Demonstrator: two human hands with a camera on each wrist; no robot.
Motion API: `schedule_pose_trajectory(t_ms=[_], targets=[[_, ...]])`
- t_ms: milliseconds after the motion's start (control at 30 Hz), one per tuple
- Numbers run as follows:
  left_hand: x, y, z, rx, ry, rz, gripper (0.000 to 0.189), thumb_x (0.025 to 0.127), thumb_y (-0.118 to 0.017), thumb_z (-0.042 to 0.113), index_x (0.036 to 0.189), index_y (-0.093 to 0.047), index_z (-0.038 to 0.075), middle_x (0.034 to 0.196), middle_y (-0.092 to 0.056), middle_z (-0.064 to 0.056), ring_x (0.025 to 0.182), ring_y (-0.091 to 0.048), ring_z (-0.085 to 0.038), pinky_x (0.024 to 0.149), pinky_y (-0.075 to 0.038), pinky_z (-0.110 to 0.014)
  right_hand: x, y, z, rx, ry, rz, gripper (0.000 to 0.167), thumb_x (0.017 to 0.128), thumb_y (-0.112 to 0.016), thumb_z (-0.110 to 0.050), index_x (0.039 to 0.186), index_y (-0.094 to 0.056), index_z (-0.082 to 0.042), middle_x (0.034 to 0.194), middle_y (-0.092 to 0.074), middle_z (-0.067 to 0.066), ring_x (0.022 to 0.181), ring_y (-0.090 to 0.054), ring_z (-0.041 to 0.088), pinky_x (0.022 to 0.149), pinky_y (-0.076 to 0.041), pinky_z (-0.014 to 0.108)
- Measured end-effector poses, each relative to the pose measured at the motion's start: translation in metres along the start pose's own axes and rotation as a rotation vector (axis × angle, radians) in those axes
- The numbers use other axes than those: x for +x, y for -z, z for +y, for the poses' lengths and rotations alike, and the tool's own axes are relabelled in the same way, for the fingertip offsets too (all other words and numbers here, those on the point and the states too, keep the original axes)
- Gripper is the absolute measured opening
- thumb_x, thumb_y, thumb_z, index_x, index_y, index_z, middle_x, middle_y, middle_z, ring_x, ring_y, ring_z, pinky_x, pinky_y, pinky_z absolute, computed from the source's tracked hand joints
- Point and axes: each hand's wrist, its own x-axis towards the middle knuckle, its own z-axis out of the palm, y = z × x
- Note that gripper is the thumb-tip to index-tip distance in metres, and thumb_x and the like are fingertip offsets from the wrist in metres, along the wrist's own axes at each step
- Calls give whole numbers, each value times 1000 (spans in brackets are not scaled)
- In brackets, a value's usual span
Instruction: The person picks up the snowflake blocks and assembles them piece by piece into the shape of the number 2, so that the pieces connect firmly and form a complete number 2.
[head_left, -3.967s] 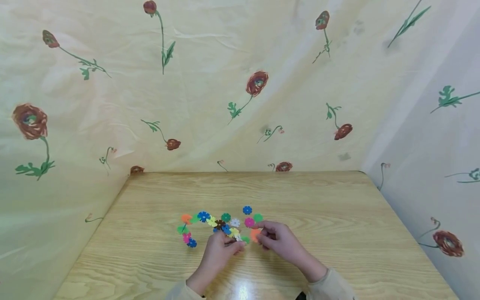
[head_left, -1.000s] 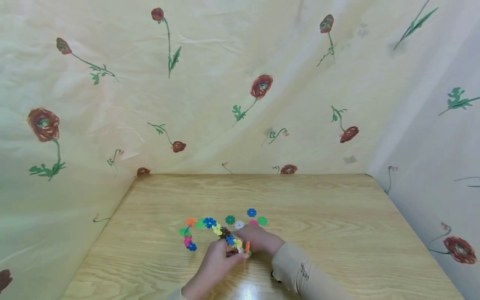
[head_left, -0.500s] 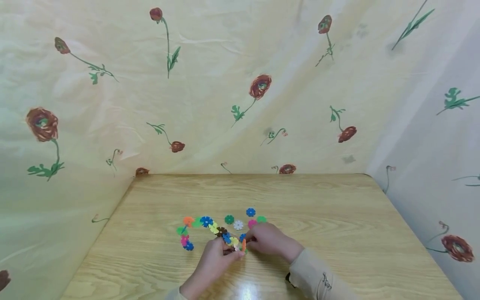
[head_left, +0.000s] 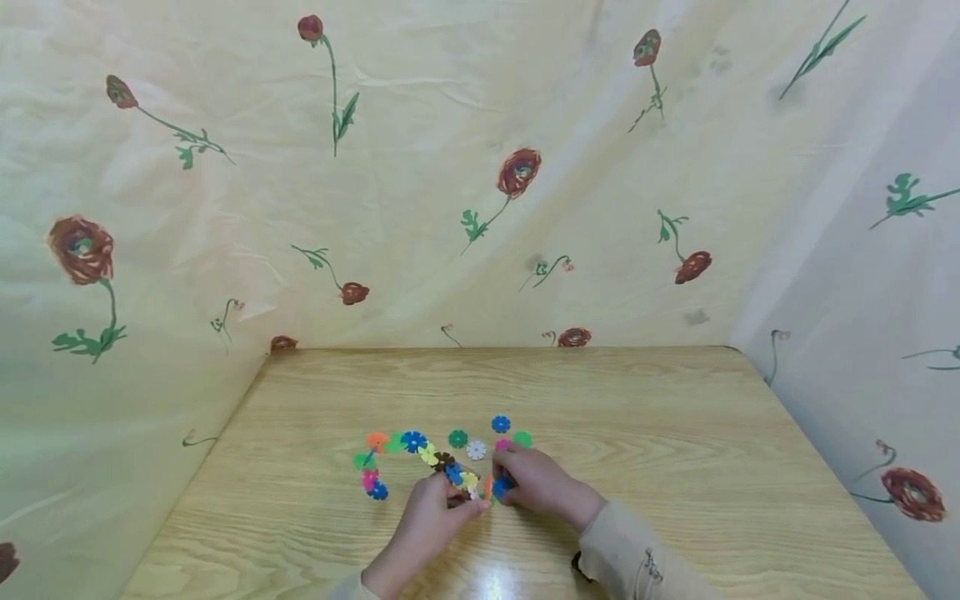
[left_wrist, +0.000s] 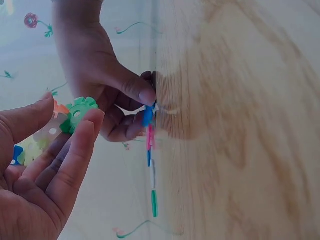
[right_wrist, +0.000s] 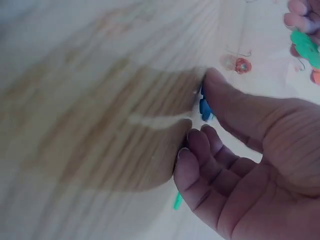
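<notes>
My left hand [head_left: 431, 512] grips the right end of a curved chain of interlocked, notched flower-shaped plastic discs [head_left: 413, 442]. At that end, an orange disc [head_left: 488, 489] stands edge-on beside a green disc [left_wrist: 77, 114], seen between thumb and fingers in the left wrist view. Just to the right, my right hand [head_left: 540, 483] pinches a loose blue disc [head_left: 502, 488] close to the tabletop. In the right wrist view this blue disc [right_wrist: 205, 109] shows at the thumb; the index finger's hold is partly hidden. A small gap separates it from the chain.
Loose discs lie on the wooden table [head_left: 637, 400] behind the hands: dark green [head_left: 458, 438], white [head_left: 476, 450], blue [head_left: 501, 424], light green [head_left: 522, 439] and a partly covered pink one [head_left: 504, 446]. A flower-printed cloth [head_left: 420, 183] surrounds the table's back and sides.
Earlier the orange disc was by my right hand; it now sits at the chain's end. My right hand has since reached past the chain and drawn back right with the blue disc.
</notes>
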Motion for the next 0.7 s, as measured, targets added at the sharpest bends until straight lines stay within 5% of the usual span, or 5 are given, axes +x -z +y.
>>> schedule_pose_trajectory(t_ms=[400,533,700], targets=[[2,-1,-3,-2,-6,17,23,84,-77,32,86,-65,13,79,-62,6,71,-54,-9,60,-48,-23,-19,9,18,444,-87,7,10,90,-70,-12,82,-65,-14,74,-59,-6,66,-52,8,60,-46,24],[3,-2,-3,0,-1,17,23,84,-77,32,87,-66,12,81,-64,6,73,-56,-9,62,-49,-23,-26,14,16,583,-77,-5,15,97,-62,-14,104,-70,-5,74,-61,1,64,-58,15,58,-49,25],[4,-3,-2,-5,-13,24,23,82,-79,29,83,-66,10,76,-65,5,67,-58,-9,56,-49,-23,-34,19,9,747,-80,29,29,97,-60,-10,123,-55,3,79,-61,12,66,-63,30,60,-55,36]])
